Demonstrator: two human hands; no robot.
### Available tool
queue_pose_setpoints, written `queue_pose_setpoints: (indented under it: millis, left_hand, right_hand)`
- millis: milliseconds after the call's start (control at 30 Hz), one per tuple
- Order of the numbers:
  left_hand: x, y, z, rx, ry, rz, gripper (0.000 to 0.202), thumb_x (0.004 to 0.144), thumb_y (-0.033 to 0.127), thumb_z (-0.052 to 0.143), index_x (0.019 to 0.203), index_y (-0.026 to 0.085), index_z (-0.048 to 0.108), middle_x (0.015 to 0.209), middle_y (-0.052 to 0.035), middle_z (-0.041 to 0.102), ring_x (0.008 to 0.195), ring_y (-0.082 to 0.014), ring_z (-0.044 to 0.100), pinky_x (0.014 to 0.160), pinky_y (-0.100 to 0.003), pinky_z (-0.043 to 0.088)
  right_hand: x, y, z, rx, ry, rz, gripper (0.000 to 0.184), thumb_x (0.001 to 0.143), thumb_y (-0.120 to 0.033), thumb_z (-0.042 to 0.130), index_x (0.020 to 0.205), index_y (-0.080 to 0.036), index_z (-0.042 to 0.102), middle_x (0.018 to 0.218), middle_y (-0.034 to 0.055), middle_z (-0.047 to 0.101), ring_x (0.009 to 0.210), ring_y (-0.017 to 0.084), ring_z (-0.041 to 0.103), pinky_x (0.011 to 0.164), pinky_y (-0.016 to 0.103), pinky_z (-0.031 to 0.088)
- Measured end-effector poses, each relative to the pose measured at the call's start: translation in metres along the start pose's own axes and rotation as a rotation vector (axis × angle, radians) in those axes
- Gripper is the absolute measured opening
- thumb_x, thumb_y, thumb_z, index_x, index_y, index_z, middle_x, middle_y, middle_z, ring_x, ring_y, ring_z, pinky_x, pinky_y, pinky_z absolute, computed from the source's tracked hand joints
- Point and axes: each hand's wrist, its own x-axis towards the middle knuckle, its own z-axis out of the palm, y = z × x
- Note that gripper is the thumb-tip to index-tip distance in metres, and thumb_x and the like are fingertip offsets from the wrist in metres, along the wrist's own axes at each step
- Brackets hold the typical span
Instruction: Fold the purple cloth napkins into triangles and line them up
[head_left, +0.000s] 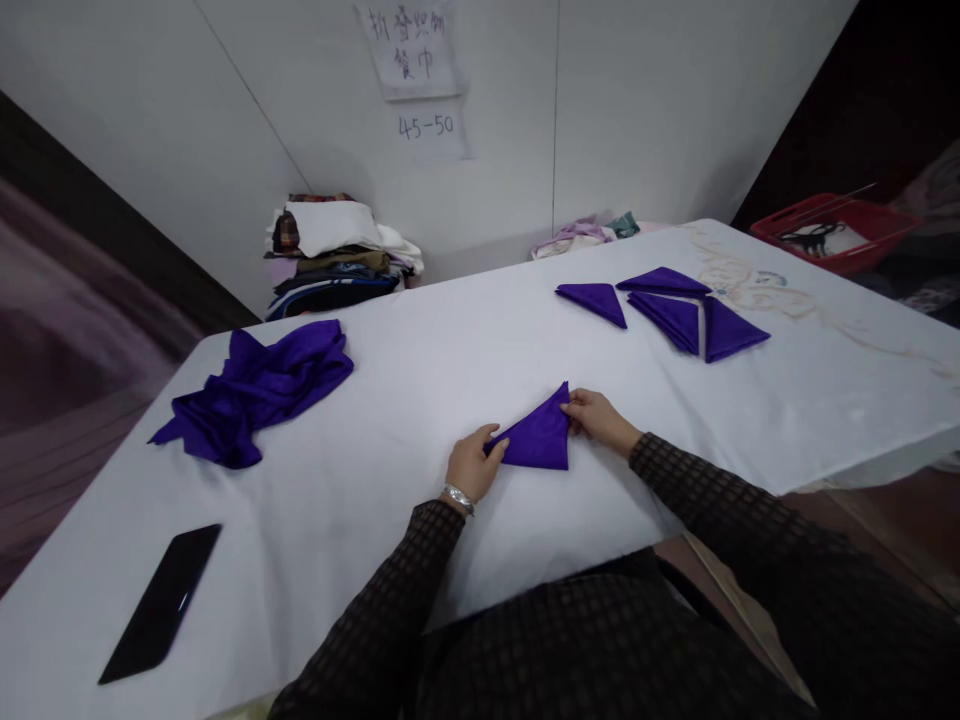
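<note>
A purple cloth napkin [538, 436], folded into a triangle, lies between my hands near the front of the white-covered table. My left hand [475, 462] pinches its left corner between thumb and fingers. On the right edge, just below the upper point, my right hand [596, 418] grips the same napkin with thumb and fingertips. Several folded purple triangles [664, 315] rest farther back on the right. A crumpled heap of purple cloth [277, 385] lies on the left side.
A black phone-like slab [161, 605] lies at the front left of the tablecloth [375, 520]. Behind the table stand stacked clothes [337, 250] and more loose fabric [574, 238] against the wall. A red basket [840, 235] with scissors is beyond the right edge.
</note>
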Motion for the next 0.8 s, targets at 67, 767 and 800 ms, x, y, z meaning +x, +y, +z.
queue_pose_setpoints:
  millis: [67, 767, 800]
  left_hand:
    - [0.000, -0.001, 0.002, 0.002, 0.010, -0.011, 0.033, 0.085, 0.038, 0.054, 0.112, 0.020, 0.064, 0.087, -0.0029, 0.071, 0.071, -0.0155, 0.064, 0.073, -0.030, 0.051]
    - [0.002, 0.000, 0.002, 0.293, 0.039, 0.037, 0.034, 0.090, 0.036, 0.047, 0.114, 0.019, 0.062, 0.087, -0.0068, 0.070, 0.086, -0.0232, 0.062, 0.080, -0.036, 0.043]
    - [0.001, 0.000, 0.002, 0.299, 0.039, 0.039, 0.034, 0.090, 0.036, 0.047, 0.114, 0.019, 0.062, 0.087, -0.0069, 0.070, 0.086, -0.0235, 0.062, 0.079, -0.036, 0.043]
  right_hand:
    - [0.003, 0.000, -0.001, -0.033, -0.005, -0.021, 0.006, 0.082, -0.014, 0.054, 0.077, -0.018, 0.053, 0.046, -0.0053, 0.054, 0.038, 0.009, 0.050, 0.034, 0.017, 0.032]
    - [0.021, -0.006, -0.008, -0.172, -0.045, 0.028, 0.016, 0.079, -0.013, 0.057, 0.065, -0.018, 0.053, 0.047, -0.0005, 0.061, 0.035, 0.011, 0.053, 0.031, 0.018, 0.030]
    - [0.021, -0.007, -0.009, -0.175, -0.055, 0.036, 0.016, 0.080, -0.014, 0.057, 0.065, -0.018, 0.053, 0.048, 0.0001, 0.062, 0.035, 0.011, 0.053, 0.030, 0.018, 0.029]
